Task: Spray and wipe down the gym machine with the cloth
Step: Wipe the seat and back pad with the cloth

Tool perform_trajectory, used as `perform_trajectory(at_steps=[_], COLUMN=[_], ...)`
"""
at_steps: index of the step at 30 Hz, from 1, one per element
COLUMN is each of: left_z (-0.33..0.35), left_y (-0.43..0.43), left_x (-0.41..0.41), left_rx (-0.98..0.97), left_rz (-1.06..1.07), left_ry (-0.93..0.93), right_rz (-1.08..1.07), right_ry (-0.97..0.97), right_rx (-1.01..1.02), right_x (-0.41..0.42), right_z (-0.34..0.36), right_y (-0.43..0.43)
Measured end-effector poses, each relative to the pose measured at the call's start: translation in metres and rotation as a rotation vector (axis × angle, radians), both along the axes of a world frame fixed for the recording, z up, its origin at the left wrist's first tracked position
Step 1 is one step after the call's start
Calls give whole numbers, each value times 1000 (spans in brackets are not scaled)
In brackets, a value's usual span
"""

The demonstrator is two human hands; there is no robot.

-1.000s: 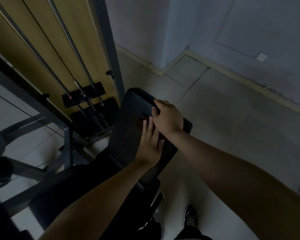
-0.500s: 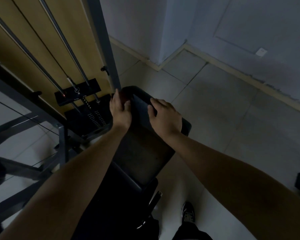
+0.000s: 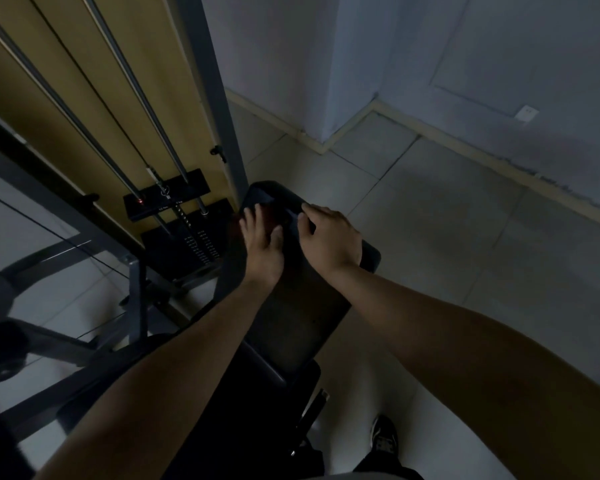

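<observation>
Both hands flat on far end of pad, fingers spread: left hand, right hand. Dark cloth seemingly pressed beneath them; grip unclear in dim light. Cloth likely soft, light, bunches easily; best pinned under palms. Pad firm, smooth.

Single view, head-worn, wide-angle. Looks forward and steeply down over both forearms onto the black bench pad, near the lens. Weight stack upper left, tiled floor right, wall corner top. One shoe at bottom edge. No second view.
</observation>
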State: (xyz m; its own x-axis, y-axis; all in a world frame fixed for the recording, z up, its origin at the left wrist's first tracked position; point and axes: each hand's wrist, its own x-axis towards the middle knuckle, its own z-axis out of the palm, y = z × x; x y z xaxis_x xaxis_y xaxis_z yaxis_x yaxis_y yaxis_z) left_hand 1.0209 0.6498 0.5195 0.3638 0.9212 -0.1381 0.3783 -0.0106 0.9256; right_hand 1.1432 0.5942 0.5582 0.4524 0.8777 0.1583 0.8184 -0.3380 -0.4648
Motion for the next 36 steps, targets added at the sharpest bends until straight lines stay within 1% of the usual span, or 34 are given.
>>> perform_trajectory(at_steps=[2, 5, 8, 13, 15, 18, 20, 22, 26, 29, 32, 36], left_z=[20, 26, 11, 1, 0, -5, -8, -14, -29, -37, -49, -56], left_y=[7, 25, 28, 29, 25, 9, -14, -48, -111, -143, -171, -195], left_x=[16, 26, 15, 11, 12, 12, 11, 12, 17, 27, 29, 29], left_rx=[115, 296, 376, 361, 300, 168, 105, 132, 291, 344, 386, 323], left_rz=[-95, -227, -220, -162, -105, -13, -8, -49, -156, -157, -130, -90], left_ry=[-22, 89, 137, 161, 153, 136, 142, 175, 272, 308, 368, 368], right_rz=[-51, -74, -55, -25, 20, 150, 213, 211, 159, 169, 148, 101], right_ry=[64, 124, 148, 250, 302, 340, 377, 382, 266, 251, 298, 403], right_rx=[4, 0, 5, 9, -16, -89, -108, -79, 68, 151, 115, 104], right_x=[2, 4, 8, 12, 17, 28, 35, 39, 42, 46, 44, 41], right_z=[1, 1, 3, 6, 3, 1, 2, 0, -12, -16, -14, -16], right_y=[1, 1, 0, -2, -3, -6, -12, -23, -69, -101, -114, -128])
